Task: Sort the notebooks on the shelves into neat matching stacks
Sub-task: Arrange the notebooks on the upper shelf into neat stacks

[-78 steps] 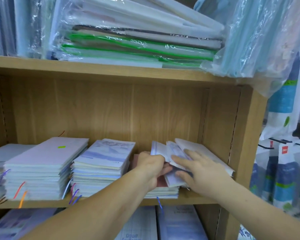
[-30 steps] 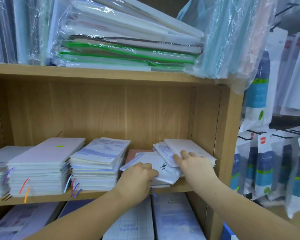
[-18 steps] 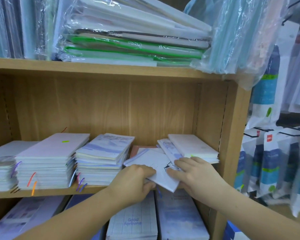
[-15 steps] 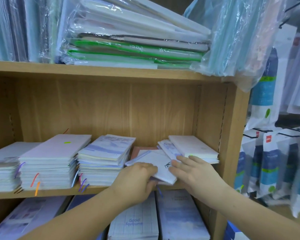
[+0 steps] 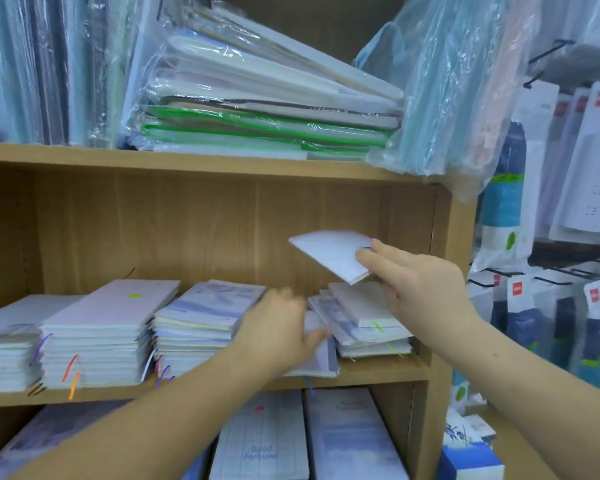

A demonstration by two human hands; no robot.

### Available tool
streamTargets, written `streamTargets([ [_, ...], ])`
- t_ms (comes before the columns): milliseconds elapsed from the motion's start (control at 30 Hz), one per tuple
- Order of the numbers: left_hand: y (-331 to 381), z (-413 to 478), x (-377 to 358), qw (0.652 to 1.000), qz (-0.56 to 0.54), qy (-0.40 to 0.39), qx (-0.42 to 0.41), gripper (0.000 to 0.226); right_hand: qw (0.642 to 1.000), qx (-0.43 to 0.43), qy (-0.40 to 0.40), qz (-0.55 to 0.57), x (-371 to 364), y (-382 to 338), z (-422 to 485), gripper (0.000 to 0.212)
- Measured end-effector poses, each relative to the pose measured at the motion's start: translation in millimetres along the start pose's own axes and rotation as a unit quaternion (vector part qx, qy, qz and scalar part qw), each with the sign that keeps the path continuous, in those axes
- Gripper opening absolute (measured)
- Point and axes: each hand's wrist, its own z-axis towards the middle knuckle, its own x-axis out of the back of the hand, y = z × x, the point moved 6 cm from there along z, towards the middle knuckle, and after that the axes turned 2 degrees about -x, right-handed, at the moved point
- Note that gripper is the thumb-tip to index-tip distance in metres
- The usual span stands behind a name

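Wrapped folders (image 5: 264, 109) crowd the upper shelf (image 5: 187, 161); hanging packs (image 5: 596, 306) flank the right. On the middle shelf (image 5: 378, 370) sit neat stacks (image 5: 108, 327) and a loose pile (image 5: 364, 320). Right hand (image 5: 420, 285) pinches a white notebook (image 5: 329, 254), tilted above the pile. Left hand (image 5: 278, 327), blurred, grips a notebook (image 5: 321, 358) at the shelf's front.

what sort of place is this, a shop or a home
Probably a stationery shop: the wooden shelf holds stacks of matching notebooks, plastic-wrapped folders lie above, and packaged goods hang at right.
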Motion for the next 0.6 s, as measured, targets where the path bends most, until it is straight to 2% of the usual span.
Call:
streamTargets([
  [67,14,-14,-35,0.992,0.023,-0.119,-0.018,0.058,0.997,-0.013,-0.066,-0.04,-30,9,-13,0.063],
  [100,19,-17,-47,0.989,0.026,-0.145,-0.028,0.058,0.991,-0.012,-0.12,-0.057,-50,10,-22,0.064],
  [200,31,-17,-65,0.984,0.083,-0.143,-0.069,0.045,0.944,-0.05,-0.323,-0.045,-106,15,-54,0.059],
  [267,34,-14,-66,0.976,0.134,-0.141,-0.099,0.029,0.884,-0.099,-0.455,0.031,-128,13,-73,0.057],
  [300,33,-12,-63,0.972,0.153,-0.144,-0.107,0.029,0.865,-0.116,-0.484,0.064,-131,11,-76,0.059],
  [400,24,-4,-44,0.969,0.183,-0.132,-0.1,0.047,0.851,-0.145,-0.494,0.105,-130,10,-77,0.077],
  [500,11,3,-13,0.977,0.19,-0.071,-0.063,0.038,0.861,-0.183,-0.458,0.12,-130,21,-78,0.067],
  [600,9,3,13,0.979,0.195,-0.039,-0.046,0.032,0.86,-0.19,-0.46,0.109,-126,22,-76,0.061],
])
